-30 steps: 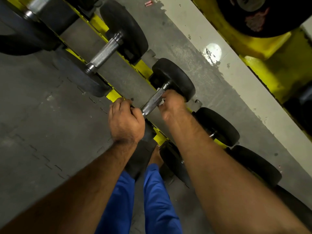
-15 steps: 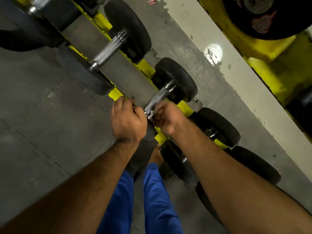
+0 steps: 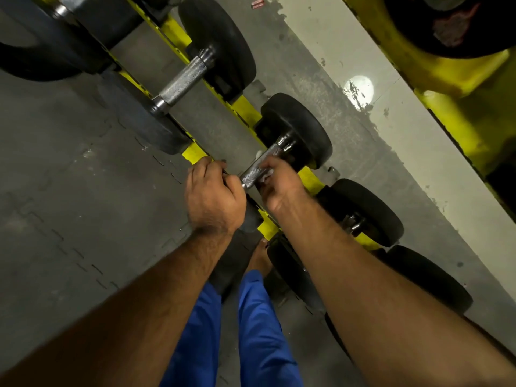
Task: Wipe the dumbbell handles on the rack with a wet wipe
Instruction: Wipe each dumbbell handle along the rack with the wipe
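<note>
A black dumbbell with a knurled steel handle (image 3: 258, 169) lies on the yellow rack (image 3: 245, 111) at the middle of the view. My right hand (image 3: 279, 185) curls around the handle's near half with a white wet wipe (image 3: 265, 176) bunched under the fingers. My left hand (image 3: 213, 196) is a fist gripping the dumbbell's near black head, which it mostly hides. The far head (image 3: 304, 129) shows in full. A larger dumbbell with a bare steel handle (image 3: 183, 81) lies one slot to the upper left.
Smaller dumbbells (image 3: 371, 210) fill the rack slots to the lower right. A second yellow rack with a big black plate (image 3: 458, 26) runs along the upper right. Grey rubber floor tiles (image 3: 69, 191) spread to the left. My blue trouser legs (image 3: 259, 331) stand below the hands.
My right hand with the wipe slid down the handle toward me and now sits slightly back up it. My left hand has kept its hold.
</note>
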